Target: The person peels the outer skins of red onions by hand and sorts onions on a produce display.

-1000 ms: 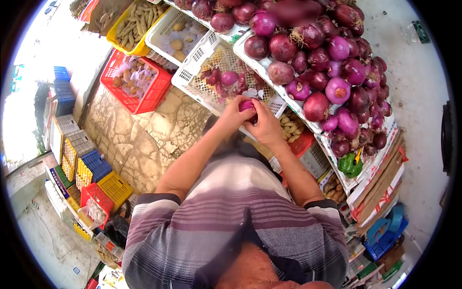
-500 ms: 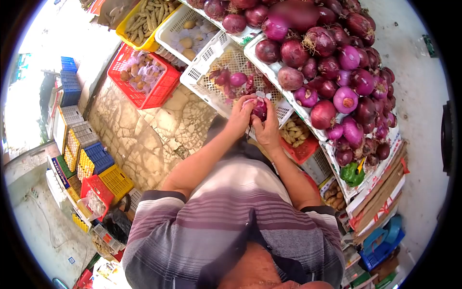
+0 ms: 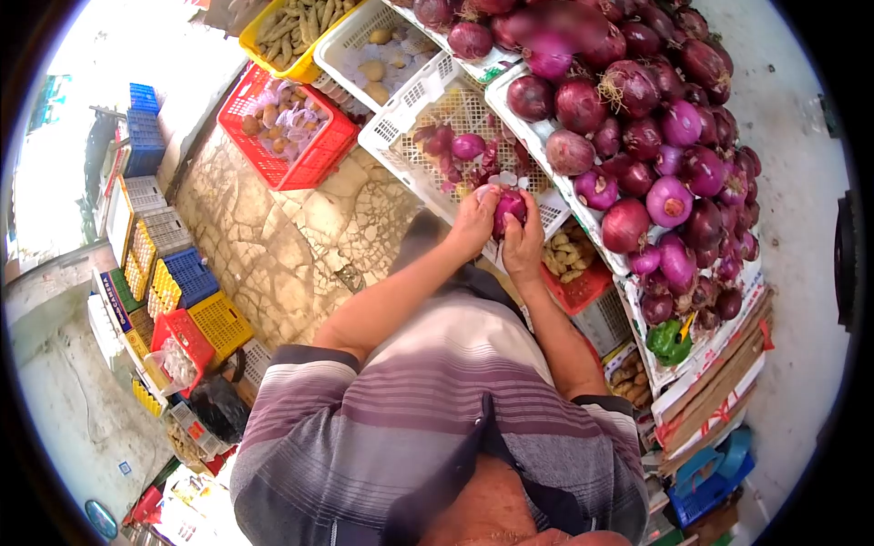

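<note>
A purple-red onion (image 3: 509, 211) is held between my two hands, over the near edge of a white plastic basket (image 3: 401, 150). My left hand (image 3: 477, 218) closes on the onion's left side, its fingertips near the top. On the other side my right hand (image 3: 523, 244) grips it from the right and below. The onion's underside is partly hidden by the fingers. Inside the basket lie another purple onion (image 3: 468, 146) and loose dark-red onion skins (image 3: 439, 141).
Red onions (image 3: 628, 136) are heaped at the right, with a green pepper (image 3: 669, 342) at the near end. Beyond stand a white crate (image 3: 341, 56), a yellow basket (image 3: 250, 41) and a red basket (image 3: 314, 168). Ginger (image 3: 566, 255) fills a red container beside my right hand.
The view has shifted, so the baskets and onion pile appear slightly farther right. The onion in my hands has turned, showing more of its smooth purple surface.
</note>
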The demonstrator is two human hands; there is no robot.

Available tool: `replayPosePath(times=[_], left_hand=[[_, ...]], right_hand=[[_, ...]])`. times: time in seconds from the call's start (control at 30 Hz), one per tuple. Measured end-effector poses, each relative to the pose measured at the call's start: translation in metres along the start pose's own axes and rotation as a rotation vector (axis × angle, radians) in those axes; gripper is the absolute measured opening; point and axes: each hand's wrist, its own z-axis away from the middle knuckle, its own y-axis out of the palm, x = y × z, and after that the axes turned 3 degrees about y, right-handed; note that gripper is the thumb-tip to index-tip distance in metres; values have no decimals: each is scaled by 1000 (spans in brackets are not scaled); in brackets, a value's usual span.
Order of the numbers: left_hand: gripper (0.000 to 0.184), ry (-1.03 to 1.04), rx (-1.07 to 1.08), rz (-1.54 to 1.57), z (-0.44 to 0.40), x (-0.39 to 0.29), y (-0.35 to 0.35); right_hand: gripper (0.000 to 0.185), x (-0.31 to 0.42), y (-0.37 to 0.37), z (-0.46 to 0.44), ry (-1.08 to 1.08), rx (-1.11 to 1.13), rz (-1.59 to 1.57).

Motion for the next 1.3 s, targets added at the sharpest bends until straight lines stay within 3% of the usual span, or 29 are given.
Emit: replayPosePath(times=[0.07,0.1,0.2,0.3,0.4,0.43,0.5,0.53,0.67,0.7,0.93,1.1,1.3], left_hand=[[40,-59,-24,-58,7,-12,1],[41,45,-15,-170,10,-18,2],[42,-222,-92,-40,15,-41,6],[43,-135,-34,111,7,-18,-5],[43,-305,-92,410,1,-5,-9],[41,-306,-41,346,7,-26,-7],[36,88,-3,60,6,-14,-8],[35,10,27,176,7,-13,-10],[33,-83,62,409,2,7,-11],[32,-176,118,456,0,2,-13],[51,-139,329,527,9,-17,-14],[53,-136,264,440,11,-21,-16],[39,-109,165,499,10,-19,-12]], right_hand=[[39,-6,1,-1,111,-14,-124],[37,-8,-1,-4,61,-40,-84],[37,-6,-4,-4,38,4,-4],[39,0,-4,-3,199,23,-252],[42,-10,-17,-10,589,81,-435],[48,-26,-12,-9,478,102,-323],[50,-37,-7,-2,701,15,-532],[51,-34,-5,2,817,-23,-637],[52,-1,-9,6,580,118,-730],[52,-1,-9,7,566,103,-727],[52,-1,-26,2,511,202,-855],[53,-6,-21,1,432,273,-760],[52,-8,-16,2,360,288,-642]])
